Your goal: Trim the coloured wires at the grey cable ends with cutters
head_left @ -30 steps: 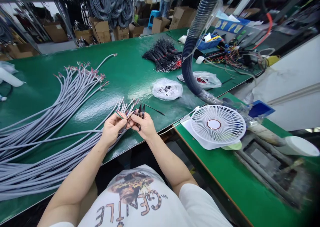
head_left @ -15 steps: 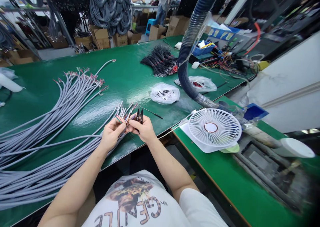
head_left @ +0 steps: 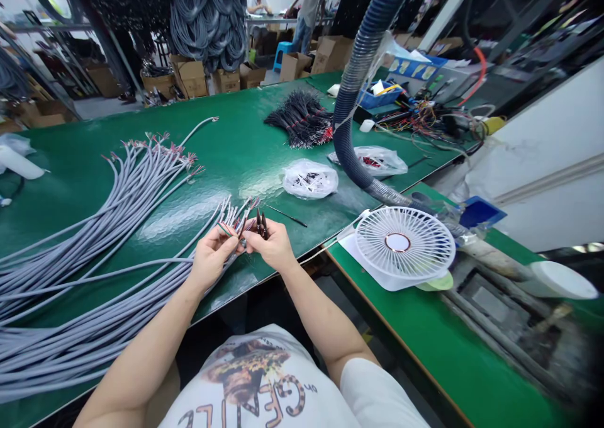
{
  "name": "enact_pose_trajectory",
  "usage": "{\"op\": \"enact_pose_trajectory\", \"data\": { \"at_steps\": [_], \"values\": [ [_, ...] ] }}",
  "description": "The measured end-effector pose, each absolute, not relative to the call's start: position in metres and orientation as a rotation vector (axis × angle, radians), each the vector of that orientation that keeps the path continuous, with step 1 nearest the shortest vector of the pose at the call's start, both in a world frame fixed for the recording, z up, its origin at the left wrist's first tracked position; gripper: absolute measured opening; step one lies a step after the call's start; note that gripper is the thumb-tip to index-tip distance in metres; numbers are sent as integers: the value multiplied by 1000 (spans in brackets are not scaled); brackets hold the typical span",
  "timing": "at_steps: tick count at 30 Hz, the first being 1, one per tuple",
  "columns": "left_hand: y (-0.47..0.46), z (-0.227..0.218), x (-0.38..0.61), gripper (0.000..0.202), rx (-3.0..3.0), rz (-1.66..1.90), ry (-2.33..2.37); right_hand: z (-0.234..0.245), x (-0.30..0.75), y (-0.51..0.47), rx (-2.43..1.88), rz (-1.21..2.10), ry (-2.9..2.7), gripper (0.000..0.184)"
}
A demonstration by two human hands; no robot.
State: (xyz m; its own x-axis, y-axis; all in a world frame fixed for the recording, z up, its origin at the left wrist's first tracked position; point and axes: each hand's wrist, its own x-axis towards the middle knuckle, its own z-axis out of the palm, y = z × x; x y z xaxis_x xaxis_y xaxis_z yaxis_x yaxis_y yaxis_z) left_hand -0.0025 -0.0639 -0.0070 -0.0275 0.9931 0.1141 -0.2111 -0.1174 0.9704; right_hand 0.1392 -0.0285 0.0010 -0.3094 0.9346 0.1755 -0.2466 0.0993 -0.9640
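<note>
A person sits at a long green workbench [head_left: 245, 145], seen from above through their own eyes. At the far left, a large bundle of grey cables [head_left: 85, 226] fans across the bench, its stripped ends showing coloured wires. A second bundle of grey cables [head_left: 117, 315] lies nearer the bench edge and runs up to the hands. The left hand [head_left: 211, 261] is curled closed, pinching the coloured wire ends [head_left: 229, 227] of one cable from this nearer bundle between thumb and fingers, just above the bench edge. Touching it on the right, the right hand [head_left: 271, 245] is closed around small dark snips [head_left: 261, 222], whose pointed blades stick up beside the wire ends; whether the blades touch the wires cannot be told. Just right of the hands lies a thin dark tool [head_left: 289, 214]. Further back sit a clear plastic bag [head_left: 310, 179] of small parts and a pile of black wires [head_left: 302, 118]. A ribbed blue hose [head_left: 353, 88] curves down from above to the bench. To the right, on a second green table, stands a white fan [head_left: 404, 244] facing upward
</note>
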Motion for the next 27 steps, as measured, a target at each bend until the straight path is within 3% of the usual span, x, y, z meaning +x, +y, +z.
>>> {"op": "enact_pose_trajectory", "data": {
  "at_steps": [8, 14, 22, 27],
  "values": [
    [-63, -13, -7, 21, 1391, 1461, 999, -4, 132, -28, -810, 1587, -1179, 17],
    [-65, -7, -4, 29, 1381, 1500, 1067, 0, 131, -35, -786, 1472, -1246, 14],
    [-63, -6, -16, 31, 1258, 1102, 1010, 3, 131, -38, -783, 1433, -1289, 14],
    [-62, -11, -21, 27, 1253, 1139, 933, -1, 129, -36, -765, 1610, -1143, 23]
  ]
}}
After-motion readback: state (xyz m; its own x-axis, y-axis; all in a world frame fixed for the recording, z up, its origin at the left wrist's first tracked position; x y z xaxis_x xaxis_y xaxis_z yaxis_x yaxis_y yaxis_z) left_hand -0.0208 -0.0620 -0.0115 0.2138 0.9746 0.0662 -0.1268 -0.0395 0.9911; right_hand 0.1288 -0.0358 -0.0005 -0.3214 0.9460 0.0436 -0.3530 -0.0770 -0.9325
